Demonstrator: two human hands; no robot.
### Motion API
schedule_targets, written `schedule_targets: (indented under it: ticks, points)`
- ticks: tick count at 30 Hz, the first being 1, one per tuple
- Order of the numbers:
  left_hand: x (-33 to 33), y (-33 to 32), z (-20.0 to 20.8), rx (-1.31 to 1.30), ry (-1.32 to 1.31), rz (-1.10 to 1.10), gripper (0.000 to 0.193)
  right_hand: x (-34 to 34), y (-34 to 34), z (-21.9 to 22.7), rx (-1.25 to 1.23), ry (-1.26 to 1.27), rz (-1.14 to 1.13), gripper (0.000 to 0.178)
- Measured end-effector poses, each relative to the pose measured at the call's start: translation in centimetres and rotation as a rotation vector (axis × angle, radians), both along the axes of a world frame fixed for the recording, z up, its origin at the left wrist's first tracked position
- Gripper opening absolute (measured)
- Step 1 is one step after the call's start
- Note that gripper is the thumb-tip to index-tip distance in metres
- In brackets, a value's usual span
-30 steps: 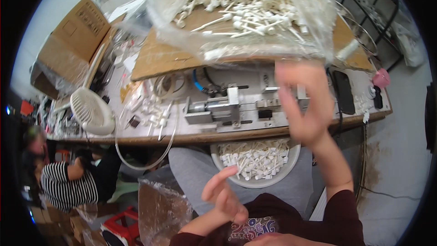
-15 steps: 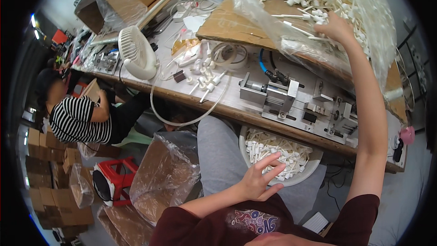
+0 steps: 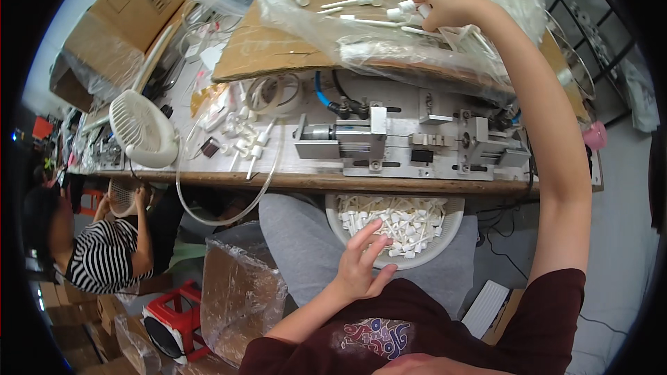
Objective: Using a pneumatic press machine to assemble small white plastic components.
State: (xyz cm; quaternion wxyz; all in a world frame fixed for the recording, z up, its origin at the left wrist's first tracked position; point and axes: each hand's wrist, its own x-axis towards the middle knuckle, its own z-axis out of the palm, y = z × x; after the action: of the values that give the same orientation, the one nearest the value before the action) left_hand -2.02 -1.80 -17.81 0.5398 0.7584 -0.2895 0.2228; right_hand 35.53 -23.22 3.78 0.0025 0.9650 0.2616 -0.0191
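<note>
Far out over the bench, my right hand [image 3: 451, 7] has its thumb and fingers closed around a white capped plastic stem [image 3: 424, 11]. Around it lie many more white capped stems [image 3: 361, 1], loose on a cardboard sheet [image 3: 271, 45] inside clear plastic sheeting [image 3: 389, 52]. My left hand [image 3: 360, 269] hovers over the near rim of a round white basket [image 3: 455, 226] on my lap, fingers apart and nothing in them. The same kind of white stems [image 3: 396, 226] fill that basket. A metal clamping fixture [image 3: 347, 140] stands on the bench between my hands.
A white fan [image 3: 142, 128], a looped clear tube [image 3: 182, 191], tape rolls [image 3: 274, 94] and several loose white fittings [image 3: 250, 144] occupy the bench's left part. A person in a striped top [image 3: 108, 253] sits at the left, near a red stool [image 3: 174, 319].
My view has turned, so the bench looks more level. My right hand has moved slightly among the stems and now pinches one. My left hand stays open over the basket's near edge.
</note>
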Motion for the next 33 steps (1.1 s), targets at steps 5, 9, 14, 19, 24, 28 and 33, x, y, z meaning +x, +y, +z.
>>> schedule_targets:
  ticks: [5, 9, 14, 19, 24, 28, 33]
  points:
    - [0.4, 0.2, 0.3, 0.043, -0.018, 0.005, 0.072, -2.1, -1.0, 1.2, 0.050, -0.182, 0.059, 0.050]
    - [0.3, 0.3, 0.4, 0.058, -0.026, 0.032, 0.071, -2.3, -1.2, 0.5, 0.091, -0.084, -0.066, 0.040]
    - [0.6, 0.8, 1.2, 0.084, -0.025, -0.014, 0.073, -3.8, -2.7, 0.5, 0.236, -0.132, -0.018, 0.032]
    - [4.0, 1.7, 5.5, 0.096, -0.005, -0.032, 0.051, -6.4, -4.4, 1.4, 0.584, -0.346, -0.106, 0.030]
    - [11.6, 1.2, 12.9, 0.080, -0.242, 0.143, 0.021, -14.0, -4.3, 0.6, 0.904, -0.367, -0.121, 0.026]
    - [19.5, -1.0, 16.6, 0.148, -0.297, 0.218, 0.023, -19.5, -3.8, -2.3, 0.904, -0.517, 0.058, 0.024]
    - [27.9, -3.9, 17.3, 0.354, -0.494, 0.224, 0.027, -26.5, -1.7, -8.7, 0.934, -0.349, 0.048, 0.039]
